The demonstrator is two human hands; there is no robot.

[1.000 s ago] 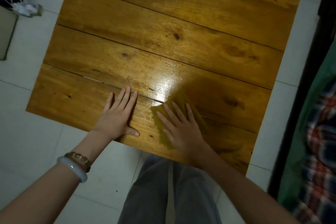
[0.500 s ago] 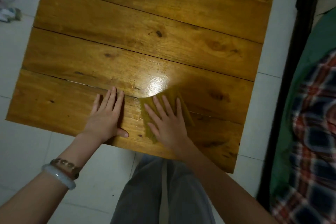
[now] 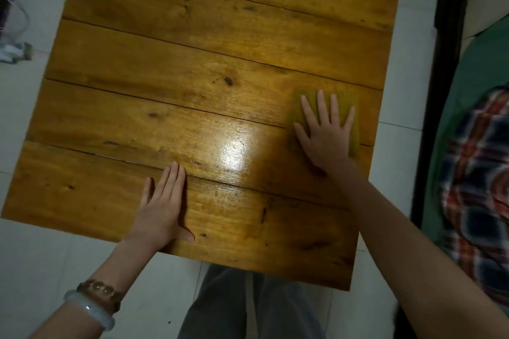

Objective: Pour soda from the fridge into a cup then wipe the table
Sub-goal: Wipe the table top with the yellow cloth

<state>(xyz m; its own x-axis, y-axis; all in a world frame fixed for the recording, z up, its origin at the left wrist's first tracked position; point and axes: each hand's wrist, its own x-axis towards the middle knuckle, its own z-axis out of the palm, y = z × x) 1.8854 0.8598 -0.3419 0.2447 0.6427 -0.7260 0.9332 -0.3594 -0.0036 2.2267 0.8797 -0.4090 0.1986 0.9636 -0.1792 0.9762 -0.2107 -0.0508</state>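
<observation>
A wooden plank table [image 3: 170,69] fills the head view. A yellow-green cloth [image 3: 351,107] lies flat near the table's right edge. My right hand [image 3: 323,135] presses on the cloth with its fingers straight and spread. My left hand [image 3: 162,206] rests flat on the nearest plank by the front edge, fingers together, holding nothing. A glossy wet-looking patch [image 3: 234,151] shines between the two hands. No cup or soda is in sight.
White floor tiles [image 3: 49,270] surround the table. A dark bed frame [image 3: 443,63] with green bedding and a plaid cloth [image 3: 479,173] stands close on the right. Cables and small items [image 3: 13,49] lie on the floor at the left. My legs [image 3: 248,305] are under the front edge.
My right hand has slid the cloth from the front middle of the table to the right and farther back. My left hand stays flat in the same place.
</observation>
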